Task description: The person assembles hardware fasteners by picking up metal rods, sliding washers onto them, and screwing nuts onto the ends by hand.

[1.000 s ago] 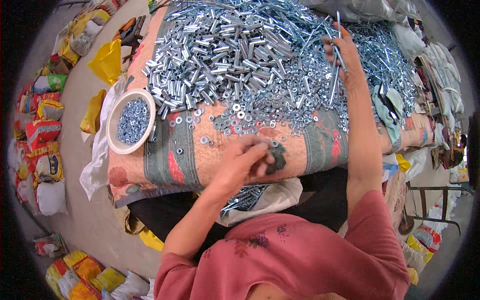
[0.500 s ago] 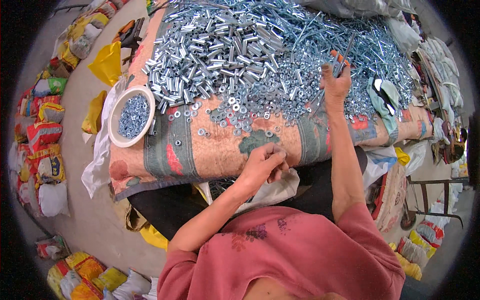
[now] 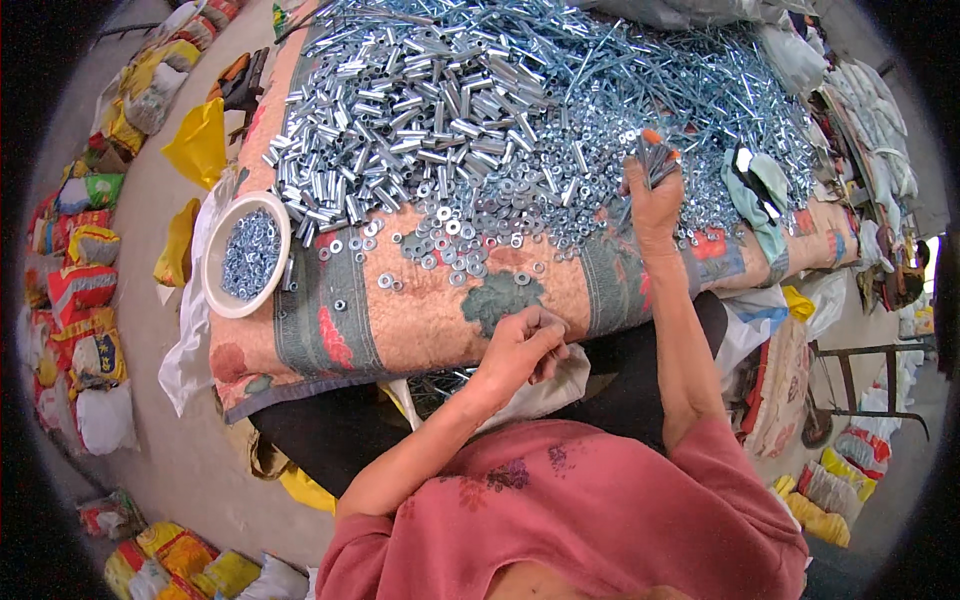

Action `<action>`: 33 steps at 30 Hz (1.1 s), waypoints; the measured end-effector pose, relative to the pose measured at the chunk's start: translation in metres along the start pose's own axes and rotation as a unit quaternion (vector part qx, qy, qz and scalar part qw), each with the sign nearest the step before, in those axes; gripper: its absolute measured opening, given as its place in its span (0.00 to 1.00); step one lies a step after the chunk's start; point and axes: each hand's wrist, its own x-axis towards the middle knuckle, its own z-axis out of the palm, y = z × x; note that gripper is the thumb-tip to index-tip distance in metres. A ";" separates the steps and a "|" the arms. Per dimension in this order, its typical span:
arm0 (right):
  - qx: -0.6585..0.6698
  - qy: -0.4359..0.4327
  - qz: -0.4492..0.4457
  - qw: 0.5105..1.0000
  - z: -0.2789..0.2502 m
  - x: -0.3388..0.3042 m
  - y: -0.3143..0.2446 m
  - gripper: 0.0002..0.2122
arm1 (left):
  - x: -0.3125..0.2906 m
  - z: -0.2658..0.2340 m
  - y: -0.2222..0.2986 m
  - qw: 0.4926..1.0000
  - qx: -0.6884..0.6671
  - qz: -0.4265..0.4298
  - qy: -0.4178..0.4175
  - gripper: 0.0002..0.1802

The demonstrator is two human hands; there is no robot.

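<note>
My right hand (image 3: 657, 205), with orange covers on its fingertips, is closed around a small bundle of long thin metal bolts (image 3: 657, 163). It is over the right part of the heap, beside the loose nuts and small washers (image 3: 590, 215). My left hand (image 3: 522, 350) hangs at the near edge of the padded cloth (image 3: 420, 330), its fingers curled together. Whether anything is in those fingers is hidden. Left of the long bolts (image 3: 690, 80) lies a pile of short shiny metal sleeves (image 3: 430, 110), with flat washers (image 3: 460, 250) scattered along its near side.
A white round bowl (image 3: 209, 262) of small metal parts stands at the cloth's left edge. A pale green and black cloth piece (image 3: 757, 205) lies on the right. Under my left hand is a whitish bag (image 3: 555, 385). Filled sacks (image 3: 90, 290) line the floor at left.
My right hand has tilted, and its bolts now show as a short bundle rather than long rods pointing up. The left hand stays curled at the edge. The whole view has shifted slightly.
</note>
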 end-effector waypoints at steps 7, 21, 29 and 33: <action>-0.031 0.026 -0.041 0.998 0.002 -0.003 -0.004 0.10 | -0.003 0.000 0.001 1.000 0.009 -0.008 -0.004 0.10; -0.019 -0.054 0.033 0.998 0.008 -0.027 0.003 0.09 | -0.001 0.005 0.010 0.999 0.037 0.005 -0.011 0.09; -0.187 -0.160 -0.152 0.957 0.012 -0.036 -0.013 0.09 | 0.011 -0.007 0.083 0.866 0.340 0.307 0.199 0.09; -0.210 -0.276 -0.190 0.919 0.026 -0.039 -0.034 0.10 | 0.020 -0.014 0.109 0.632 0.559 0.507 0.177 0.15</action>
